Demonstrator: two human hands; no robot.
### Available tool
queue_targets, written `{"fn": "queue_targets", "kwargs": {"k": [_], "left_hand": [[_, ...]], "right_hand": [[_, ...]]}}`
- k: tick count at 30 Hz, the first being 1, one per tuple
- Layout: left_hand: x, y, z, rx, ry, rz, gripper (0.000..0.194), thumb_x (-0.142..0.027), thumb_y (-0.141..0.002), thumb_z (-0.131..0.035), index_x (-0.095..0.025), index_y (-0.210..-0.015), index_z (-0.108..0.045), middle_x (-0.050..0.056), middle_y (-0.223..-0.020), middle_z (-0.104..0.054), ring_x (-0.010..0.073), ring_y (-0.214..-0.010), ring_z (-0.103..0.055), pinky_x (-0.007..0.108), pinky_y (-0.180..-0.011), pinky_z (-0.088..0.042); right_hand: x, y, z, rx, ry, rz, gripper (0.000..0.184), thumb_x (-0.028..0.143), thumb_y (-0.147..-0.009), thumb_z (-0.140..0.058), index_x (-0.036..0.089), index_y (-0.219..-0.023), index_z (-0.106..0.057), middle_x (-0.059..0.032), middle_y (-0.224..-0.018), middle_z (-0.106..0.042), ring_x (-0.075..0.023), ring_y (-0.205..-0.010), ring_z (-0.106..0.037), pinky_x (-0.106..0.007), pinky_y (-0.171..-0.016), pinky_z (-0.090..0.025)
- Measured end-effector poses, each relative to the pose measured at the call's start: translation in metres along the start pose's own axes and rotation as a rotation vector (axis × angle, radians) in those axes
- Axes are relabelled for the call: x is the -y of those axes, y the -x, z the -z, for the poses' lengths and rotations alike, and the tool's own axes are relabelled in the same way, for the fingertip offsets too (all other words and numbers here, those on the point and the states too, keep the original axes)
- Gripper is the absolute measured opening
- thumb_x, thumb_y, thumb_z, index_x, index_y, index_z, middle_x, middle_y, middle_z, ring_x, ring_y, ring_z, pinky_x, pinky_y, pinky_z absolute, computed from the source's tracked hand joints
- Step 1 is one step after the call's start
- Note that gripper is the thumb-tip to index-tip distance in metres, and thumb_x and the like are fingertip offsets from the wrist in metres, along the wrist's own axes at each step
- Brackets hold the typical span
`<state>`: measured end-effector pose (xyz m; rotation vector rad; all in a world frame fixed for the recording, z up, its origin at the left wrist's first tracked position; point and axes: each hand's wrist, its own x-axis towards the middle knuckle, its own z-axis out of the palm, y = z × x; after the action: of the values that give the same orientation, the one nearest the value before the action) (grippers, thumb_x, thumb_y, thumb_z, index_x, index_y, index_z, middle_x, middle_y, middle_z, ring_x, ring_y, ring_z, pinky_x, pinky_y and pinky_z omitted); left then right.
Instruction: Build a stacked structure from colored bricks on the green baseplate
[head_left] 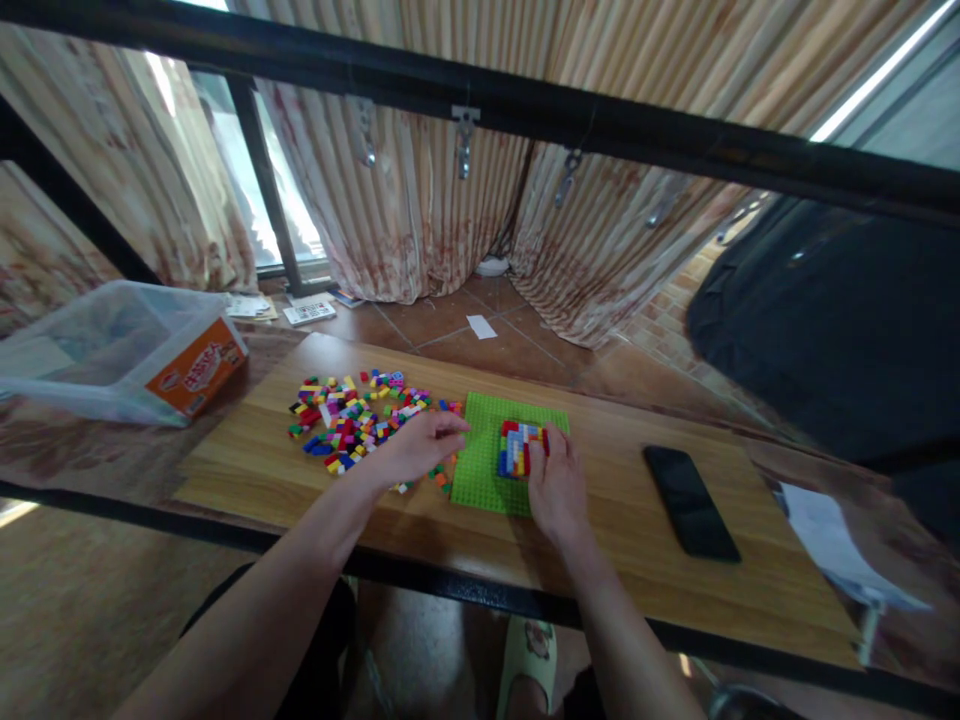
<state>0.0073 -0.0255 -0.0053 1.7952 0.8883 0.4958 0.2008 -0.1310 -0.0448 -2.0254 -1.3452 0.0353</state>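
A green baseplate (474,470) lies on the wooden board, bearing a block of toy bricks (517,446) in red, blue, white and yellow. My right hand (559,485) grips this block at its right side, with thumb and fingers on the bricks; its underside is hidden. Over the baseplate's left edge hovers my left hand (420,448), its fingers stretched to the right and slightly curved, apart from the thumb. I see nothing between them. Beside and partly behind that hand spreads a pile of loose toy bricks (345,425) in many colours.
A clear plastic bin (112,370) with an orange label stands at the far left. On the right of the wooden board (615,520) lies a black phone (690,502), with white paper (832,535) beyond it. A dark metal bar (525,105) with hanging clips crosses above.
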Motion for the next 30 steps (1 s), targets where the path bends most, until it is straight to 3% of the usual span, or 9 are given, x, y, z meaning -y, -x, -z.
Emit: {"fn": "queue_targets", "kwargs": {"k": [2, 5, 10, 15, 23, 30], "left_hand": [[0.006, 0.0, 0.027, -0.084, -0.067, 0.0, 0.026, -0.03, -0.078, -0.054, -0.016, -0.093, -0.069, 0.003, -0.083, -0.069, 0.0149, -0.074, -0.059, 0.023, -0.064, -0.044], [0.02, 0.003, 0.063, -0.18, -0.224, 0.018, 0.024, -0.03, -0.076, -0.054, -0.015, -0.084, -0.071, 0.003, -0.075, -0.069, 0.016, -0.071, -0.059, 0.024, -0.063, -0.044], [0.038, 0.013, 0.093, -0.154, -0.529, 0.063, 0.019, -0.016, -0.068, -0.055, -0.018, -0.073, -0.073, 0.003, -0.075, -0.073, 0.0175, -0.074, -0.063, 0.024, -0.069, -0.045], [0.04, 0.02, 0.096, -0.18, -0.665, 0.123, 0.028, -0.01, -0.064, -0.056, -0.021, -0.08, -0.076, 0.002, -0.078, -0.074, 0.0188, -0.076, -0.065, 0.024, -0.067, -0.045], [0.027, 0.015, 0.082, -0.156, -0.736, 0.152, 0.029, -0.012, -0.069, -0.055, -0.021, -0.089, -0.075, 0.003, -0.089, -0.075, 0.02, -0.085, -0.067, 0.026, -0.073, -0.047], [0.015, 0.013, 0.068, -0.085, -0.711, -0.059, 0.023, -0.02, -0.076, -0.056, -0.02, -0.093, -0.073, 0.002, -0.089, -0.073, 0.0176, -0.081, -0.064, 0.026, -0.074, -0.046]], "right_hand": [[0.0, -0.003, 0.004, -0.008, -0.022, 0.01, 0.05, 0.043, -0.097, -0.029, 0.011, -0.13, -0.049, -0.0205, -0.127, -0.053, -0.0289, -0.121, -0.048, -0.05, -0.103, -0.038], [0.0, -0.004, 0.009, -0.016, -0.047, 0.022, 0.053, 0.045, -0.097, -0.029, 0.008, -0.127, -0.051, -0.0221, -0.125, -0.053, -0.0289, -0.12, -0.047, -0.049, -0.104, -0.038], [0.004, -0.003, 0.011, -0.01, -0.097, 0.038, 0.051, 0.046, -0.097, -0.03, 0.01, -0.123, -0.055, -0.0205, -0.122, -0.055, -0.0283, -0.115, -0.051, -0.049, -0.103, -0.039], [0.008, -0.003, 0.011, -0.008, -0.111, 0.057, 0.049, 0.046, -0.096, -0.031, 0.011, -0.119, -0.058, -0.0192, -0.12, -0.056, -0.0278, -0.113, -0.052, -0.049, -0.102, -0.041], [0.007, -0.004, 0.007, -0.009, -0.125, 0.084, 0.047, 0.046, -0.096, -0.032, 0.013, -0.114, -0.061, -0.0175, -0.118, -0.058, -0.0273, -0.112, -0.053, -0.05, -0.101, -0.041], [0.008, -0.003, 0.006, -0.008, -0.121, 0.08, 0.046, 0.045, -0.095, -0.034, 0.014, -0.113, -0.063, -0.0173, -0.119, -0.057, -0.0273, -0.113, -0.054, -0.049, -0.099, -0.043]]}}
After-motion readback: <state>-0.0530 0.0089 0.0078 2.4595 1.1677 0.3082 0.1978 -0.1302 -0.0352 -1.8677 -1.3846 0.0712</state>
